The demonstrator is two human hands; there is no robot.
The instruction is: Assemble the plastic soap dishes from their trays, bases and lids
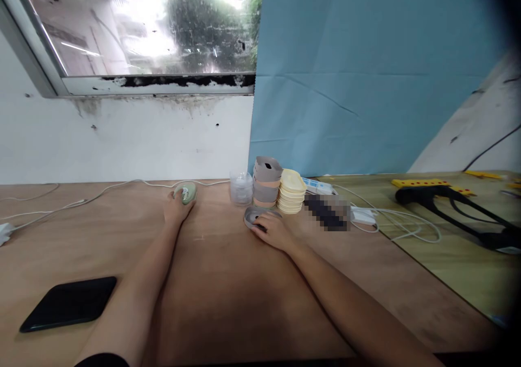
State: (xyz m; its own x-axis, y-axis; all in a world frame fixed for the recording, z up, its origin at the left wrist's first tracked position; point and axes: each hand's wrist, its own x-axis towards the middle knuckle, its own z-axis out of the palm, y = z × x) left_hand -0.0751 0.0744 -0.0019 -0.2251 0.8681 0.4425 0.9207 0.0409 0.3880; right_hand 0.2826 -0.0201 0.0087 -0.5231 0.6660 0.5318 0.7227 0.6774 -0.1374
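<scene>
My left hand (176,208) is closed on the left side of a small green oval case (190,193) with something white on top, near the back of the table. My right hand (277,231) has its fingers curled over the near side of a shallow grey cover (251,214) with a dark spot in it, which lies on the table. Just behind that cover rises a stack of grey and peach covers (266,181). Nested pale yellow trays (291,193) stand to the stack's right, and clear plastic pieces (241,189) are piled to its left.
A black phone-like slab (69,303) lies at the left front of the brown table (220,302). White cables run along the wall. To the right are a white power strip (319,187), a blurred dark item (328,212), a white adapter (363,216) and a black frame (451,209).
</scene>
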